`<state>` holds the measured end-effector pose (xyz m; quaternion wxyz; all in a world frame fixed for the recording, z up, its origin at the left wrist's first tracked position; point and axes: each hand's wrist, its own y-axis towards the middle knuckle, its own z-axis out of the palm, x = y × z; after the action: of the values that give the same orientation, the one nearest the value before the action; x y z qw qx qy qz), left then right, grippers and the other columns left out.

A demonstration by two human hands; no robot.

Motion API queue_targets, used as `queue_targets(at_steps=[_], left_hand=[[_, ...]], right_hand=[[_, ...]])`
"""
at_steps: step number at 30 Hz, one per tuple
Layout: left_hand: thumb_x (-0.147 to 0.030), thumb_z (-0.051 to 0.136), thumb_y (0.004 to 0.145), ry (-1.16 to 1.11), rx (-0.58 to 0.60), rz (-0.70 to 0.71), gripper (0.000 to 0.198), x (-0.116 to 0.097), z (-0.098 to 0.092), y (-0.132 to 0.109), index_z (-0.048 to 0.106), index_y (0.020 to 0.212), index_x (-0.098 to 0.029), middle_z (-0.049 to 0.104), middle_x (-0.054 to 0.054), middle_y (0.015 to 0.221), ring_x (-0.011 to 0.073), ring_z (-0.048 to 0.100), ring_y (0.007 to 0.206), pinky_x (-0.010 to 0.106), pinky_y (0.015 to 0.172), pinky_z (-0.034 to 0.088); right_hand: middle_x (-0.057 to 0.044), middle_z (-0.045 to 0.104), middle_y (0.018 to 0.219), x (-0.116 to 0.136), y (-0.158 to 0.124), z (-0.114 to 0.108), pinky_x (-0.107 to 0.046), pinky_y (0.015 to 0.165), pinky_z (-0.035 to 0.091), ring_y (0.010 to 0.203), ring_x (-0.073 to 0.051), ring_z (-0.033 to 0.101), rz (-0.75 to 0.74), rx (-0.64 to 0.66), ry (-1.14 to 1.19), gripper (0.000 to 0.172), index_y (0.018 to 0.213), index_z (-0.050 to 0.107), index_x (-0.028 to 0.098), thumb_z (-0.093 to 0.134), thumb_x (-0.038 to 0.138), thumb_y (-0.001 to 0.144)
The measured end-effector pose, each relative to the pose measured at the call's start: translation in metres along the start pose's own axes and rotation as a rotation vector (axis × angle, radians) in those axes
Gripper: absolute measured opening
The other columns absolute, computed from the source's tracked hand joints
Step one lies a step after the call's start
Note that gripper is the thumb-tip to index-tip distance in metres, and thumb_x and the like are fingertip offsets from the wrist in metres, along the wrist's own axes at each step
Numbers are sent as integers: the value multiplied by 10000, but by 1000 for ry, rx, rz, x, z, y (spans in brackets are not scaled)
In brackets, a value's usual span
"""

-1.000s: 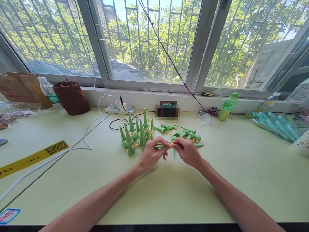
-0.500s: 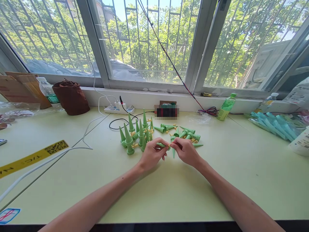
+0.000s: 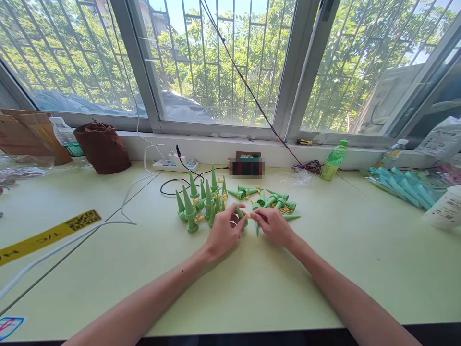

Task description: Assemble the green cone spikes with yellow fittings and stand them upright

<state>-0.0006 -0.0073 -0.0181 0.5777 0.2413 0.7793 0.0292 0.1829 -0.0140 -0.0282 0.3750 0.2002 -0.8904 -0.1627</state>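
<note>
My left hand is closed round a green plastic cone spike, now tilted almost upright over the pale green table. My right hand pinches at the spike's base, where a small yellow part shows; another green spike pokes out under its fingers. Just left of my hands stands a cluster of upright green spikes. Behind my right hand lies a heap of loose green spikes and yellow bits.
A brown bag, cardboard, a power strip with white and black cables and a green bottle line the window sill side. Teal packets lie at the right. A yellow tape strip crosses the left.
The spike in my left hand has turned from lying sideways to nearly upright. Both hands stayed together in the same spot; the view shifted slightly.
</note>
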Motion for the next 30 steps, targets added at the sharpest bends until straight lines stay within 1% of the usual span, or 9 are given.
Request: queue_targets(at_steps=[9, 11, 17, 21, 24, 25, 27, 29, 30], left_hand=[[-288, 530, 870, 324, -69, 83, 99, 5, -4, 2, 568, 867, -196, 608, -7, 679, 129, 538, 518, 241, 552, 404], [-274, 524, 872, 356, -63, 73, 111, 6, -4, 2, 562, 942, -197, 626, 1, 713, 134, 545, 527, 244, 561, 411], [-245, 523, 880, 400, -92, 85, 376, 6, -1, 0, 467, 1248, -193, 671, 67, 953, 110, 569, 531, 255, 597, 475], [-209, 542, 874, 364, -223, 237, 389, 2, 1, -1, 433, 1247, -235, 597, 77, 1153, 75, 583, 580, 231, 579, 502], [-173, 524, 886, 312, -266, 404, 341, -2, 1, -1, 437, 1209, -235, 539, 70, 1171, 60, 594, 645, 200, 573, 513], [-165, 511, 894, 313, -243, 451, 290, -3, 2, -2, 460, 1173, -227, 536, 64, 1145, 58, 592, 658, 196, 588, 517], [-149, 474, 910, 355, -118, 496, 151, -2, 4, -3, 520, 1041, -209, 560, 38, 1021, 66, 581, 662, 198, 615, 518], [-132, 438, 913, 425, 71, 450, 131, 0, 7, -6, 550, 928, -199, 576, 32, 929, 96, 595, 703, 217, 648, 519], [-117, 426, 906, 449, 117, 400, 154, 1, 8, -7, 557, 927, -194, 582, 42, 936, 117, 610, 751, 231, 673, 523]], right_hand=[[12, 525, 575, -3, 1, -1, -246, 537, 312, 519, -125, 425, 36, -53, -15, 329, 741, 598, 179, 459, 383, 959], [14, 522, 576, -2, 0, -1, -245, 537, 313, 523, -123, 423, 41, -42, -13, 322, 743, 597, 177, 461, 374, 958], [15, 512, 566, -2, 0, -1, -244, 527, 307, 515, -119, 408, 32, -59, -10, 323, 717, 586, 173, 466, 358, 952], [20, 498, 560, 0, 1, -3, -240, 521, 304, 508, -113, 393, 38, -106, 3, 334, 684, 564, 175, 469, 359, 946], [24, 491, 556, 2, 2, -5, -237, 516, 317, 497, -112, 402, 79, -174, 13, 327, 699, 571, 179, 469, 370, 944], [24, 493, 552, 2, 2, -6, -237, 513, 324, 490, -114, 411, 98, -196, 15, 324, 711, 577, 180, 467, 376, 943], [20, 503, 547, 1, 3, -9, -240, 506, 338, 480, -122, 431, 131, -237, 13, 318, 730, 587, 181, 467, 388, 940], [12, 521, 554, 0, 3, -10, -244, 499, 352, 474, -129, 450, 147, -269, 17, 314, 746, 591, 183, 466, 399, 936], [8, 534, 567, -1, 4, -11, -245, 496, 359, 472, -132, 460, 151, -282, 24, 311, 756, 591, 184, 462, 403, 936]])
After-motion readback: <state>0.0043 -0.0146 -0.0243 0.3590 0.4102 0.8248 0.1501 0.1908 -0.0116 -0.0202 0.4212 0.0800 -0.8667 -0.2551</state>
